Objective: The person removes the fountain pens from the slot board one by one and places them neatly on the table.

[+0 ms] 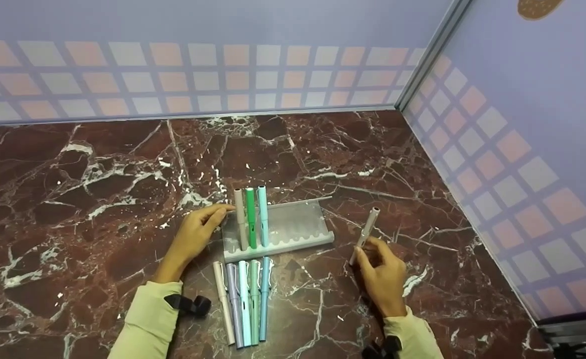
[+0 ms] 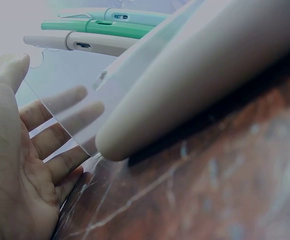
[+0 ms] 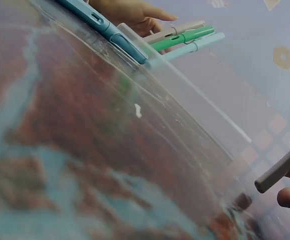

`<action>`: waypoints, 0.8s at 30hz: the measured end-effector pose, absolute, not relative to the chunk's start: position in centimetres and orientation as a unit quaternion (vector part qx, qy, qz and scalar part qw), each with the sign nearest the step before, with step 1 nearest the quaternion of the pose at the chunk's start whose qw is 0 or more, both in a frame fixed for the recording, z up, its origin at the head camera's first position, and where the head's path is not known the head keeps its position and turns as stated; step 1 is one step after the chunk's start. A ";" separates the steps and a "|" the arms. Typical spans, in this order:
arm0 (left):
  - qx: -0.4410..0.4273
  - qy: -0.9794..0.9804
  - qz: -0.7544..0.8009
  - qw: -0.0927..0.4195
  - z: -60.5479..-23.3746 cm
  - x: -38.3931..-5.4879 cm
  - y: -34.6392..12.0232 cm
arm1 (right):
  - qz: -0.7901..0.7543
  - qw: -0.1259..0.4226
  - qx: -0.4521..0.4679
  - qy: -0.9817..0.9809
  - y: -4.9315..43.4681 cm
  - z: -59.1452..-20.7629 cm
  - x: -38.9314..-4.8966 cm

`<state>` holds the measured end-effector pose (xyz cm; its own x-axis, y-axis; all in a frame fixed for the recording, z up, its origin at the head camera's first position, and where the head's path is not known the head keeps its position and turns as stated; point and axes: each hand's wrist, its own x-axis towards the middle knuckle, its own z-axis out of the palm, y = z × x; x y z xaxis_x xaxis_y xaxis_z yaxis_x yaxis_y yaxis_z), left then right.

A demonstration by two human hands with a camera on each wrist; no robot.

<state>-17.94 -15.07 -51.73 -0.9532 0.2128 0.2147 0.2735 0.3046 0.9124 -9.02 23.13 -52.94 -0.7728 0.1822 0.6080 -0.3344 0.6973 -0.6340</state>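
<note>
A clear pen stand (image 1: 297, 224) with a scalloped front ledge rests on the marble surface. Three pens lean in its left part: a greyish-beige pen (image 1: 241, 219), a green pen (image 1: 250, 214) and a light blue pen (image 1: 263, 214). My left hand (image 1: 195, 234) holds the stand's left edge; in the left wrist view, fingers (image 2: 70, 120) show through the clear panel, with the thumb on the other side. To the right of the stand, my right hand (image 1: 385, 274) pinches a taupe pen (image 1: 369, 227), tilted, near its lower end.
In front of the stand, several pens lie side by side, among them a cream pen (image 1: 224, 304), a purple pen (image 1: 234, 304) and a blue pen (image 1: 265, 299). Checkered wall panels (image 1: 223, 75) border the marble table (image 1: 123, 149) at the back and right.
</note>
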 end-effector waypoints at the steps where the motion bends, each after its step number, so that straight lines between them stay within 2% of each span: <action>1: -0.150 -0.807 -0.570 0.026 -51.7 -17.9 -15.1 | 0.382 0.333 0.040 -0.861 23.1 -52.9 -9.1; 12: -0.154 -0.802 -0.577 0.019 -51.5 -17.9 -15.1 | 0.371 0.327 0.025 -0.869 23.0 -52.9 -9.2; 24: -0.145 -0.807 -0.572 0.019 -51.5 -18.0 -15.1 | 0.443 0.296 0.051 -0.845 21.0 -52.9 -9.4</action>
<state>-17.99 -15.07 -51.54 -0.9575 0.2121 0.1957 0.2550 0.3043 0.9178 -9.39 21.03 -52.94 -0.8197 0.1754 0.5453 -0.3488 0.6023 -0.7180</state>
